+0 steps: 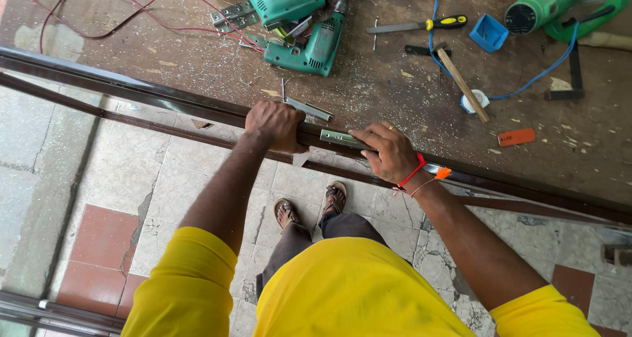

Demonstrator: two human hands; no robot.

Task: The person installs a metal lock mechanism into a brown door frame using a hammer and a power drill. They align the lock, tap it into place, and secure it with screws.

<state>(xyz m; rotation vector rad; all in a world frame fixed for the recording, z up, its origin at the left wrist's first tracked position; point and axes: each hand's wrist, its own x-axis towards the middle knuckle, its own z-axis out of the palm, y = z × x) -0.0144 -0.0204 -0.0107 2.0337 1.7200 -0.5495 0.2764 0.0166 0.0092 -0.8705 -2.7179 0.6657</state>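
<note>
A long dark brown metal frame bar [164, 103] runs along the front edge of a dusty wooden workbench [368, 87]. My left hand [275, 125] is closed over the bar near its middle. Just to the right, my right hand [390, 153] presses a small silvery metal bracket [340, 137] flat against the bar, fingers on its right end. A red thread is tied round that wrist. Another short silvery bracket [309, 109] lies on the bench just behind my left hand.
On the bench lie two teal power drills [309, 44], a green power tool [546, 6], a yellow-handled screwdriver [421, 25], a hammer [461, 81], a small blue box [488, 32], red and blue cables. Below are tiled floor and my sandalled feet [309, 205].
</note>
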